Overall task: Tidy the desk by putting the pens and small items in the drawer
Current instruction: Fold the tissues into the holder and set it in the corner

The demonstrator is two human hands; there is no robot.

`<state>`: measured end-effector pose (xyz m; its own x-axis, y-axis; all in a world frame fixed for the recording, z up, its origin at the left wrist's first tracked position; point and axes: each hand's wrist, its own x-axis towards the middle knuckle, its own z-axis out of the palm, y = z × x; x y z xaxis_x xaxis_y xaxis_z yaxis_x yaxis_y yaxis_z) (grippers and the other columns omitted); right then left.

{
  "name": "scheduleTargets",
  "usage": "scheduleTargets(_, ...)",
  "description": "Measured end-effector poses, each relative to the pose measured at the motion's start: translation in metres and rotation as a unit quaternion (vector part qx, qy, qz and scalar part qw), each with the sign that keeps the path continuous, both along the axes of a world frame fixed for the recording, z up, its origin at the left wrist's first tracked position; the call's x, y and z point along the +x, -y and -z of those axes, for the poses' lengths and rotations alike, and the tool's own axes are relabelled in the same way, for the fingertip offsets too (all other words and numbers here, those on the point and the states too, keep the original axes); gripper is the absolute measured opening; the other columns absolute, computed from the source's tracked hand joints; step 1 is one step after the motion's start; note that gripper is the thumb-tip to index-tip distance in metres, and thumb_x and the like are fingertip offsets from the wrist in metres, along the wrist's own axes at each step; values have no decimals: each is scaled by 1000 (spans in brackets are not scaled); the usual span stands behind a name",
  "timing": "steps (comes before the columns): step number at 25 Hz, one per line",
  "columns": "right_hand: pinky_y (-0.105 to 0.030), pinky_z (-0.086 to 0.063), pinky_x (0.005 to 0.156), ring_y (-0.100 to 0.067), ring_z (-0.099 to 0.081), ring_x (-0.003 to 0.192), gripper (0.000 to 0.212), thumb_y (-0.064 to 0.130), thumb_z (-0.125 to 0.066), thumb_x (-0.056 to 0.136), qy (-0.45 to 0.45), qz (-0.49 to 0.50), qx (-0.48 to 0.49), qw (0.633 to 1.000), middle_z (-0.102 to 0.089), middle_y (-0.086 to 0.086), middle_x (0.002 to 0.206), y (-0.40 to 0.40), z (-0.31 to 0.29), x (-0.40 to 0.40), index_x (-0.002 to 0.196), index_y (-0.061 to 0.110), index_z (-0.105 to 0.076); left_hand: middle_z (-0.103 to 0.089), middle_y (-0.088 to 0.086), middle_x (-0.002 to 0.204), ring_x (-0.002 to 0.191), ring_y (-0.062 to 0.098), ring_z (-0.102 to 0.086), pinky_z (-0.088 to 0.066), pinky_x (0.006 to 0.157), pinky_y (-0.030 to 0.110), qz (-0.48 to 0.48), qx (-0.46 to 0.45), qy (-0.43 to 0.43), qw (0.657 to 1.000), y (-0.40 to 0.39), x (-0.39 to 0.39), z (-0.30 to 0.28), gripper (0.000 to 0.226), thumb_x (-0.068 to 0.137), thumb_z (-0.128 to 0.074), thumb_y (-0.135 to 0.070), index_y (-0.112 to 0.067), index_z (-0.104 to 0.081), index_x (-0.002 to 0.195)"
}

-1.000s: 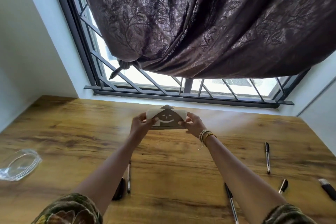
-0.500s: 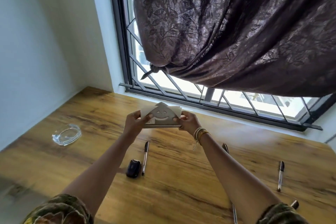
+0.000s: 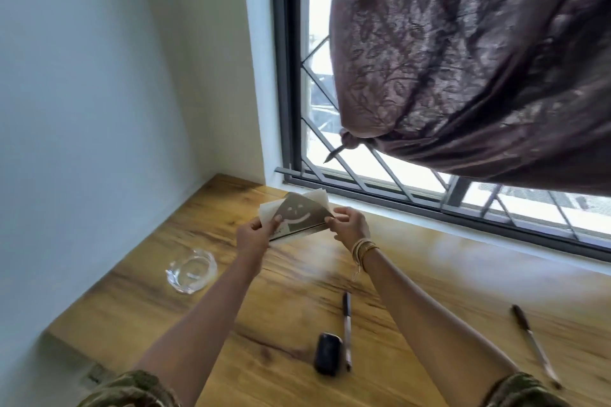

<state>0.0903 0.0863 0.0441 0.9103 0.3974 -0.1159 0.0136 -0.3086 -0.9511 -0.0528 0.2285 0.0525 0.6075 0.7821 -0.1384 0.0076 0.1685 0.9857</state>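
Note:
Both my hands hold a metal napkin holder [image 3: 299,216] with a smiley cut-out and white napkins in it, above the far left part of the wooden desk [image 3: 429,291]. My left hand [image 3: 254,233] grips its left end. At the right end, my right hand [image 3: 351,226] pinches it. A black pen [image 3: 347,329] lies between my forearms, next to a small black oval item [image 3: 328,353]. Another pen [image 3: 534,342] lies to the right of my right arm. No drawer is in view.
A clear glass ashtray [image 3: 191,271] sits near the desk's left edge by the white wall. A barred window [image 3: 380,175] with a knotted dark curtain [image 3: 479,69] runs along the desk's far side.
My view has swung left and my hands have carried the napkin holder toward the desk's far left corner. The pens at the right have slid out of the frame.

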Motion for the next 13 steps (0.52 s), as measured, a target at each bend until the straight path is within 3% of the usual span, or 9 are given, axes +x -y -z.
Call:
scheduleTargets(2, -49, -57, 84, -28, -69, 91, 43, 27, -72, 79, -33, 12, 5, 999, -71, -11, 102, -50, 15, -7, 118, 11, -62, -70, 0, 77, 61, 5, -64, -47, 54, 21, -39, -9, -12, 999, -46, -1, 8, 19, 83, -77, -19, -8, -72, 96)
scheduleTargets(7, -42, -57, 79, -23, -67, 79, 34, 17, -66, 85, -122, 3, 31, 992, -64, -8, 97, -158, 32, -42, 118, 8, -60, -71, -1, 81, 76, 17, -66, -52, 69, 28, -128, -46, -58, 989, -148, -14, 23, 18, 80, -79, -22, -11, -72, 94)
scheduleTargets(13, -27, -52, 65, -18, -65, 76, 20, 11, -60, 87, -105, -69, -45, 991, -66, -5, 90, -241, 38, -67, 105, 9, -66, -72, 4, 91, 80, 20, -66, -54, 76, 32, -165, -27, -73, 983, -219, -20, 41, 28, 81, -76, -15, -5, -72, 107)
